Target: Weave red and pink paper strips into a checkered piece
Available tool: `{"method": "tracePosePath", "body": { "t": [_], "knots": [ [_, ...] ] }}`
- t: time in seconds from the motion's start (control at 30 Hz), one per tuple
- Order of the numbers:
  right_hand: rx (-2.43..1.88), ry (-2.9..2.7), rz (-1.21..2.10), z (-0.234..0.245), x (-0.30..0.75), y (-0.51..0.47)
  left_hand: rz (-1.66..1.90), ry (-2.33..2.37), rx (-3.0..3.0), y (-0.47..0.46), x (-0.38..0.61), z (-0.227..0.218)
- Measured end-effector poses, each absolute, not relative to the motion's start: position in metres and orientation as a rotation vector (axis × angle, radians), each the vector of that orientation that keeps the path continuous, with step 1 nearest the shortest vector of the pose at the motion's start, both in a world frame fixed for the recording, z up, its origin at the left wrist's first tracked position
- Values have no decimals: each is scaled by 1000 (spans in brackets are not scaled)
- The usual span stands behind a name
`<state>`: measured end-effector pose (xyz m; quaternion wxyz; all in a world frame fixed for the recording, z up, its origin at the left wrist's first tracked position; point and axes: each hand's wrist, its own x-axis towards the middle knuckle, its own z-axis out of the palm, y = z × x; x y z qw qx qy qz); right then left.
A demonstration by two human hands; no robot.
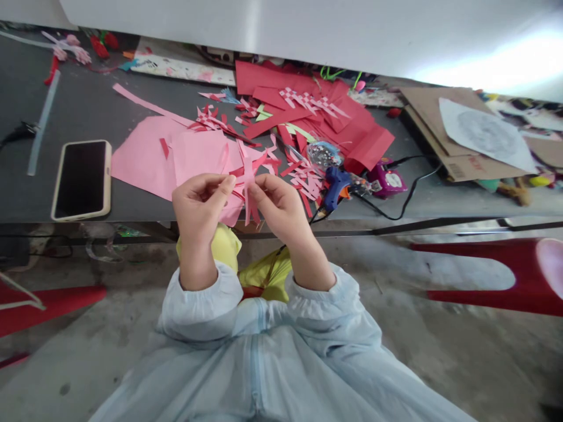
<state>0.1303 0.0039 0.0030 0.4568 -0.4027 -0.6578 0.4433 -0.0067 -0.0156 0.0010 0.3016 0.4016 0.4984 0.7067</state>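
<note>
Both hands meet above the table's front edge, around a small weave of pink and red paper strips [248,174]. My left hand [201,205] pinches its left side between thumb and index finger. On the other side, my right hand [278,206] grips the strips with its thumb and fingertips. Loose strip ends stick out upward and hang down between the hands. Beneath them lie large pink paper sheets [145,153]. Cut pink and red strips [307,180] are heaped just right of my hands. Fingers partly hide the middle of the weave.
A phone [82,180] lies at left beside a clear glue stick [44,126]. Red paper sheets [369,140] spread across the back. A blue glue gun [336,189], a purple device [387,179] with a black cord and cardboard [466,167] are at right. Red stools [528,275] flank me.
</note>
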Motion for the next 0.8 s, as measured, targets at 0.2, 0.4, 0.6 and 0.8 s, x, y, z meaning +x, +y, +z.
{"method": "tracePosePath", "body": {
  "t": [0.2,0.4,0.6,0.8],
  "knots": [
    [-955,-1674,1064,5,129,1,1845,1370,1079,-14,-6,-1],
    [-1023,-1778,1079,2,130,1,1844,1310,1048,-15,-6,0],
    [-1013,-1870,1005,4,131,0,1853,1261,1047,-13,-6,-1],
    [-1063,-1750,1022,0,131,3,1815,1244,1075,-14,-7,0]
  ]
}}
